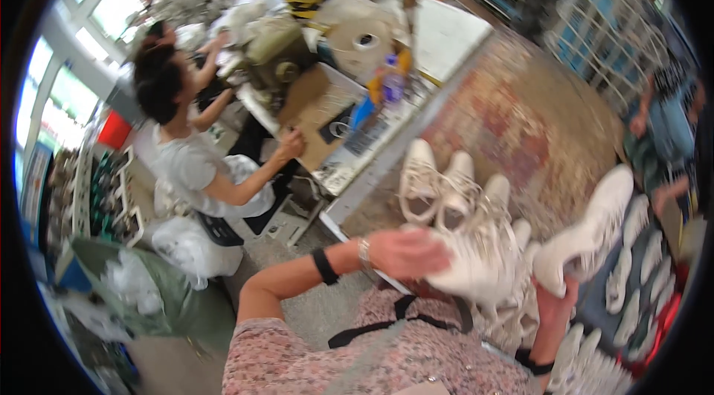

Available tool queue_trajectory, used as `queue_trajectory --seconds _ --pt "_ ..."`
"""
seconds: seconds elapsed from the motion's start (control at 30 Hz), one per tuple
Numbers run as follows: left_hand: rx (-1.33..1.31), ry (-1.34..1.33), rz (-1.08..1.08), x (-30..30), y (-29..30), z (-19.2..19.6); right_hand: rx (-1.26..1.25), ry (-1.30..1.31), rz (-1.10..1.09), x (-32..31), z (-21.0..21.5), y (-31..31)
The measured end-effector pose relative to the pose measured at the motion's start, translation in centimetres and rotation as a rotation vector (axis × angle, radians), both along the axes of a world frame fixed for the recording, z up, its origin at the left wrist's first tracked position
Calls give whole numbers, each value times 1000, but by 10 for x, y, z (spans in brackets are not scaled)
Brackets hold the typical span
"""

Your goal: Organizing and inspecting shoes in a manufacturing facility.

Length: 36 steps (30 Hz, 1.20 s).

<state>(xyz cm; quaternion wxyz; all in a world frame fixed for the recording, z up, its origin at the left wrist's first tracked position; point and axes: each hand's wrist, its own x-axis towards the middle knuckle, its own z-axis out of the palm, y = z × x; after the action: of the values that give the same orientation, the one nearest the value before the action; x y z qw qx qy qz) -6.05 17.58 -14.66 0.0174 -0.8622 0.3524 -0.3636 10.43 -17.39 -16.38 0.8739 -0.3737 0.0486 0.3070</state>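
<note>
From my feed, the left hand [405, 252] sits just below centre, its fingers [439, 246] wrapped over the heel end of a white lace-up sneaker [480, 261], grasping it; motion blur smears the knuckles, so I cannot count the fingers or see how far they curl under. The right hand [554, 298] comes up at about 4 o'clock, clenched around the underside of a second white sneaker [587, 235] that tilts up toward 2 o'clock; most of that hand is hidden behind the shoe and the laces hanging from the first one. Both sneakers are held in the air close together, just over the person's speckled pink top [387, 358], whose lower part is cut off by the frame edge. Just past the hands, toward 12 o'clock, a pair of white sneakers [439, 187] lies on the mottled surface [513, 127]. More white shoes in rows [632, 268] run along 3 to 5 o'clock, blurred and bent by the lens. At 9 to 10 o'clock a co-worker in a white shirt [186, 164] sits at a cluttered bench [320, 112]; the objects there are too soft to identify, apart from a bottle [392, 82].
</note>
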Motion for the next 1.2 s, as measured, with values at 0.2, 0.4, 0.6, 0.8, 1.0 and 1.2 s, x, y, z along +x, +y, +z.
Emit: queue_trajectory --seconds 0.2,0.4,0.6,0.8,1.0,1.2 --pt "-29 -33 -202 -9 -25 7 -1240 -1190 401 -27 -12 22" --pt "-18 -199 -320 -18 -44 43 -983 -1293 388 -16 11 74" --pt "-189 -354 -373 -17 -52 77 -785 -1273 416 -17 20 105" --pt "-339 -252 -331 -9 -62 51 -603 -1228 462 -8 33 132" --pt "-514 210 -118 -49 -78 33 -486 -1096 487 -11 37 132" --pt "-1856 1374 -276 -64 -124 -37 -354 -946 446 -16 45 133"
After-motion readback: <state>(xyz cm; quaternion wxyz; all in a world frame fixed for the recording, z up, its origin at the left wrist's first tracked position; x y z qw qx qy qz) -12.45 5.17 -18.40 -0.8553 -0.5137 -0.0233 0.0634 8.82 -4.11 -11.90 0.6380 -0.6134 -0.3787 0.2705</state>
